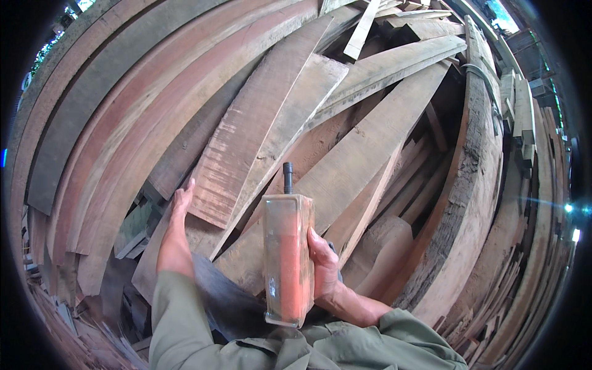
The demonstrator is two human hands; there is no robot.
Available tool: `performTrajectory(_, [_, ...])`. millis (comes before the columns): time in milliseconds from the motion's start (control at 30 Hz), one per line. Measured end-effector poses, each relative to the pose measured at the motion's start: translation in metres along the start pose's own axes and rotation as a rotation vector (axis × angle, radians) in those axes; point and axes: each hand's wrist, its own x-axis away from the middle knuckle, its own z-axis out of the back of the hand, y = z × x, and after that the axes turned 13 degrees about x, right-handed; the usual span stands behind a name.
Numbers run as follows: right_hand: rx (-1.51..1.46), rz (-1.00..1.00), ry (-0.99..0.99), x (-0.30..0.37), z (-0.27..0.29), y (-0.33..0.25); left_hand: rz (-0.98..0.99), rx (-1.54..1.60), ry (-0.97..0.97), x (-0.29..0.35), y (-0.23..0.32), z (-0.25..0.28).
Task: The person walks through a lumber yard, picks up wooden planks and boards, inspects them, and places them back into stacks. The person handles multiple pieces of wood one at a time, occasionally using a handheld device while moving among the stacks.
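Box-shaped device (287, 259), clear-sided with orange showing inside, stands upright in the head view just below centre, toward six o'clock, its black stub (288, 179) pointing to twelve. The person's two hands are well apart. The right hand (325, 262) is clamped on the device's three o'clock side. The left hand (182, 200), at nine o'clock, is at the lower edge of a reddish-brown board (246, 135); whether its fingers grip the board or only rest there cannot be told.

The step in hand looks like keeping the device raised while the left hand tends the board. To do it well, the person should hold the device level, with its stub clear of the pale plank (370, 148) toward two o'clock. The left hand should find a firm hold before any weight goes on it, since the planks overlap at slants and could slip. Fingers are best kept out of the gaps between boards.
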Motion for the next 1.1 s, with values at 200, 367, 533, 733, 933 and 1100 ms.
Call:
performTrajectory(200, [0.024,-0.027,0.034,-0.002,-0.006,0.011,0.003,0.004,-0.090,0.025,0.017,-0.020])
performTrajectory(367, [0.057,-0.066,-0.027,-0.007,-0.010,0.022,-0.132,-0.033,0.016,0.059,0.033,-0.046])
performTrajectory(533, [0.085,-0.101,-0.036,-0.006,-0.011,0.031,-0.353,-0.097,0.051,0.068,0.003,-0.017])
performTrajectory(733, [0.100,-0.143,-0.016,-0.013,-0.015,0.043,-0.253,-0.180,0.080,0.093,-0.145,0.072])
performTrajectory(933, [0.335,-0.154,0.087,-0.033,-0.026,0.049,-0.171,-0.446,-0.013,0.196,-0.345,0.182])
performTrajectory(1100, [0.326,-0.126,0.088,-0.043,-0.031,0.051,0.238,-0.585,0.541,0.321,-0.469,0.307])
